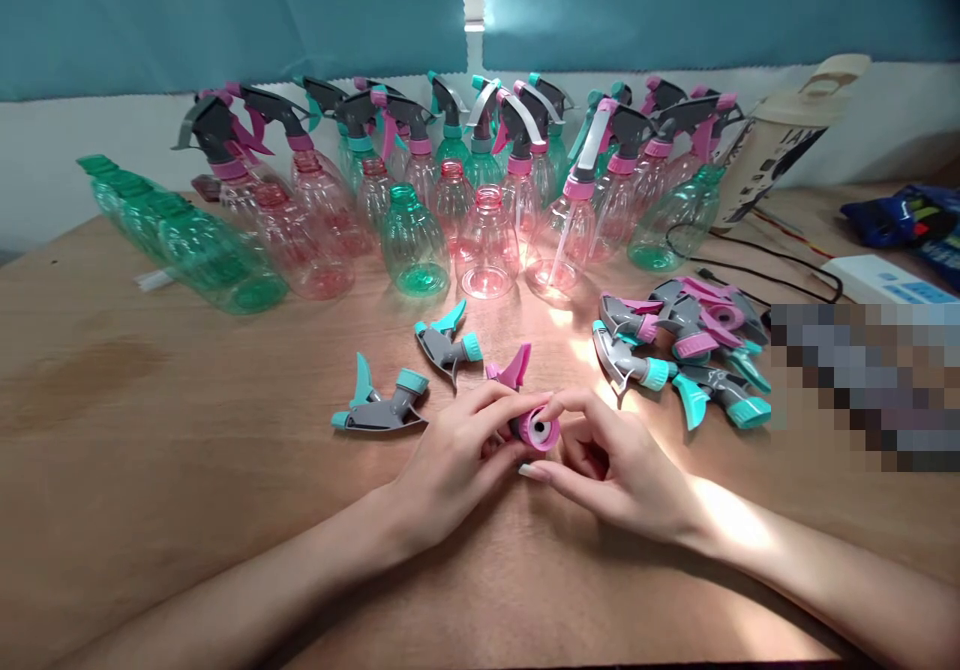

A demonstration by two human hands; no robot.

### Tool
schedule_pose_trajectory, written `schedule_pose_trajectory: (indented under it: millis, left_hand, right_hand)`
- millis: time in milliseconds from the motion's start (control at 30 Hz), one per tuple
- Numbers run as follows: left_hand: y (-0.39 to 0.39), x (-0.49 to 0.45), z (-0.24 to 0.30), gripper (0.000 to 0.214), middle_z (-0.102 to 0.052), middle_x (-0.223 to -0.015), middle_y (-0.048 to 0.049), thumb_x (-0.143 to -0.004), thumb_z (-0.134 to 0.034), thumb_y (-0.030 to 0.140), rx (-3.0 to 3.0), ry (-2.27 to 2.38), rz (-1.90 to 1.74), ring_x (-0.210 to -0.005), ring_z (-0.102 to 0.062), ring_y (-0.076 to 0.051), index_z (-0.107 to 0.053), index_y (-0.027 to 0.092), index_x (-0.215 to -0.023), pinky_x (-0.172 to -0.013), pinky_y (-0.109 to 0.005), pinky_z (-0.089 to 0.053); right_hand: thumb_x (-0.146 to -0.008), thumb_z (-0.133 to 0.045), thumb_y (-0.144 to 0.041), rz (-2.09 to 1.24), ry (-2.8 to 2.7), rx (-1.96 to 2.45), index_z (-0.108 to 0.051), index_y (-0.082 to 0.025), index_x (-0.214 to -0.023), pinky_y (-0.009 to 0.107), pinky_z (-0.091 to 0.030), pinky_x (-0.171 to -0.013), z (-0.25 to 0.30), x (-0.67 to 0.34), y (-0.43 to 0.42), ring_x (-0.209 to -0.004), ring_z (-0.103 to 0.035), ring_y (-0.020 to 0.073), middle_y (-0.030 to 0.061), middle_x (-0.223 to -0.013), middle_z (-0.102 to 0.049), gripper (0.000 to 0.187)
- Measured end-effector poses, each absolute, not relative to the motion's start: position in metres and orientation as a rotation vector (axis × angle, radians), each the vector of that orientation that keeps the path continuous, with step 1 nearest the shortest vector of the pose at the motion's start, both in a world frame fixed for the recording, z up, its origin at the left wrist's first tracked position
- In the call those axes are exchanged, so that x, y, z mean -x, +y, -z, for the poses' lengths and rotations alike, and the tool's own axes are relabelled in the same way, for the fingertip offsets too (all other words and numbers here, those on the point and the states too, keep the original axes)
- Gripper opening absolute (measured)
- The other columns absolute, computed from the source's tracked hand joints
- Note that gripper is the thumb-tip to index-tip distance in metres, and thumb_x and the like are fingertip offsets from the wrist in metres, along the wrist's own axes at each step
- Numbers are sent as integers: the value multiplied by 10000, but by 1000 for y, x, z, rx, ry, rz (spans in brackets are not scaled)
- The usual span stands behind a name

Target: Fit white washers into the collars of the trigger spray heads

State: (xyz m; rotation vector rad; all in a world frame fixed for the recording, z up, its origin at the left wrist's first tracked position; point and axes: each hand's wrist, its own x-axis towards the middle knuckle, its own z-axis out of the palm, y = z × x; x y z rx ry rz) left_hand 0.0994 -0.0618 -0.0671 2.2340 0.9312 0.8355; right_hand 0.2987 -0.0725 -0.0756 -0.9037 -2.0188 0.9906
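Note:
Near the table's front, my left hand (457, 455) is closed around a grey and pink trigger spray head (539, 430). Its pink collar faces me, showing a white inside with a dark hole. My right hand (622, 460) is at the collar, its index fingertip on the upper rim and its thumb just below. That hand's other fingers are curled, and I see nothing else in them. Beside my left hand lie two grey and turquoise spray heads, one on its left (386, 405) and one farther back (448, 345). The grip under my left fingers is partly hidden.
Clear pink and green bottles (487, 250) stand in rows behind, many with spray heads on. Green bottles (217, 255) lean at the left. A pile of spray heads (682, 345) lies at right. A cream tumbler (776, 150), black cable (795, 265) and white box (892, 280) are beyond.

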Motion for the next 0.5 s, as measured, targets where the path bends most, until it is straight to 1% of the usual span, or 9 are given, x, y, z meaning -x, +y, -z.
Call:
schedule_pose_trajectory:
  millis: [167, 267, 367, 433, 500]
  left_hand:
    - [-61, -99, 68, 386, -596, -1055, -24, -864, -584, 43, -2246, 945, -827, -904, -575, -137, -546, 220, -1204, -815, -259, -482]
    - [-61, -99, 68, 387, -595, -1053, -31, -859, -592, 45, -2274, 928, -801, -916, -574, -148, -543, 211, -1205, -834, -276, -487]
    - [-61, -100, 67, 331, -597, -1038, -41, -861, -594, 59, -2299, 902, -783, -933, -577, -165, -558, 192, -1163, -844, -296, -493]
    - [-61, -101, 66, 289, -596, -1029, -52, -877, -584, 89, -2309, 892, -775, -929, -579, -175, -564, 179, -1151, -832, -305, -500]
    - [-61, -102, 66, 278, -594, -1020, -57, -887, -573, 105, -2315, 886, -766, -915, -581, -178, -563, 174, -1157, -815, -304, -505]
  right_hand:
    - [-882, -618, -284, -856, -2082, 900, -437, -207, -1126, 185, -275, -416, 78, -301, -72, -428, -373, 65, -117, -547, -390, 314]
    - [-898, -601, -293, -706, -2146, 914, -457, -201, -1139, 192, -318, -440, 78, -302, -70, -448, -412, 73, -95, -571, -461, 295]
    - [-928, -559, -277, -580, -2192, 831, -472, -209, -1170, 195, -372, -477, 77, -301, -67, -474, -453, 77, -65, -634, -547, 266]
    - [-936, -547, -280, -535, -2210, 789, -502, -210, -1134, 197, -391, -494, 75, -301, -66, -497, -476, 82, -48, -667, -577, 215]
    - [-937, -545, -282, -544, -2228, 791, -537, -203, -1028, 197, -394, -497, 74, -301, -67, -516, -490, 84, -36, -678, -584, 121]
